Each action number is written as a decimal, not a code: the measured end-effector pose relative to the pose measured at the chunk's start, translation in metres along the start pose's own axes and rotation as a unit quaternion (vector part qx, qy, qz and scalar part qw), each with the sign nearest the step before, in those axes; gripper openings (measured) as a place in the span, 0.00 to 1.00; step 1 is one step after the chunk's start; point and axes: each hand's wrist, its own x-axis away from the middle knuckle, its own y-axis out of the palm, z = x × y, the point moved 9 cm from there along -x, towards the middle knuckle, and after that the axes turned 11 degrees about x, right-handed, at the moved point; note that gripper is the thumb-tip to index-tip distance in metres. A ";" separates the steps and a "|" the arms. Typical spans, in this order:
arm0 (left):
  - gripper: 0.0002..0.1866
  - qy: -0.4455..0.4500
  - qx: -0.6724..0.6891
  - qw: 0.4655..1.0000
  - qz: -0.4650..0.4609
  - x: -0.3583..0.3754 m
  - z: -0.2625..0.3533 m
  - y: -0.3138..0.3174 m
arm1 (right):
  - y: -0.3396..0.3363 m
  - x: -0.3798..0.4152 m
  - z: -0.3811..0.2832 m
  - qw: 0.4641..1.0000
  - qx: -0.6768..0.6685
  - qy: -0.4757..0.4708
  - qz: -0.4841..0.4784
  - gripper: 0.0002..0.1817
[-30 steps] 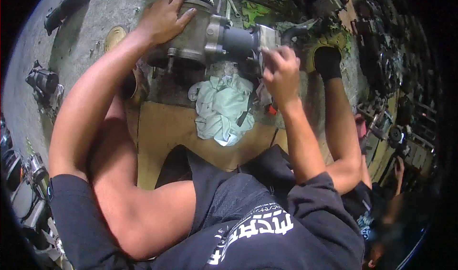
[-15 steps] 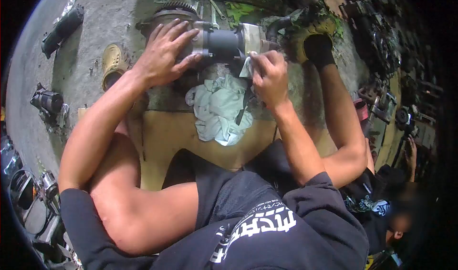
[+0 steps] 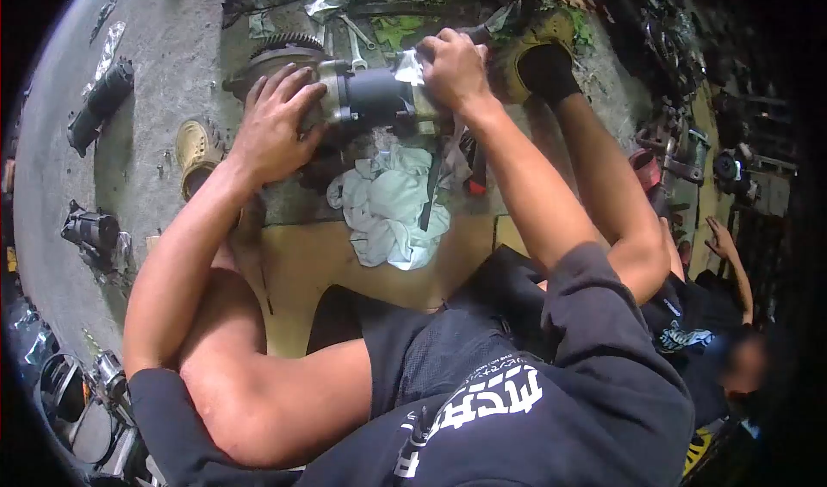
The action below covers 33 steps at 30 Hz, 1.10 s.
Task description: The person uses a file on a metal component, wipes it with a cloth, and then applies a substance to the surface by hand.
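Note:
A machine part with a dark grey cylindrical body [image 3: 376, 93] and a toothed gear [image 3: 289, 43] at its left end lies on the ground ahead of me. My left hand [image 3: 280, 125] is draped over its left housing, fingers curved across the top and thumb on the near side. At the right end, my right hand [image 3: 455, 69] is closed on a small white cloth [image 3: 410, 68], pressed against the top of the light metal end block [image 3: 425, 104]. The fingertips are partly hidden. Just nearer to me is a crumpled pale cloth [image 3: 388, 198].
Wrenches [image 3: 355, 46] lie behind the part. A tool with a red end [image 3: 475, 186] is near my right forearm. Cardboard [image 3: 297, 254] covers the ground between my legs. Dark parts [image 3: 90, 229] sit at left; another person's arm [image 3: 732, 259] shows at right.
My right hand has moved up and left with the small cloth, from the near side of the end block to its top. My left hand stays on the housing; the view has shifted slightly.

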 end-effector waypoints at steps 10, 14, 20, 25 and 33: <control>0.29 0.011 -0.008 1.000 0.003 -0.001 -0.002 0.001 | -0.023 0.015 0.013 0.995 -0.070 -0.061 0.040 0.14; 0.28 0.015 0.011 1.000 0.020 -0.002 0.001 -0.003 | -0.044 0.045 -0.016 0.989 -0.063 -0.081 0.103 0.10; 0.28 0.001 -0.012 1.000 0.003 -0.001 0.002 -0.002 | -0.049 0.079 -0.035 0.976 -0.163 -0.119 0.077 0.12; 0.28 0.009 -0.014 1.000 0.007 0.000 0.001 -0.001 | -0.032 0.120 0.016 0.971 -0.236 0.020 -0.024 0.09; 0.28 0.012 -0.021 1.000 0.013 0.000 -0.001 0.001 | -0.021 0.144 0.133 0.919 -0.304 0.244 0.064 0.10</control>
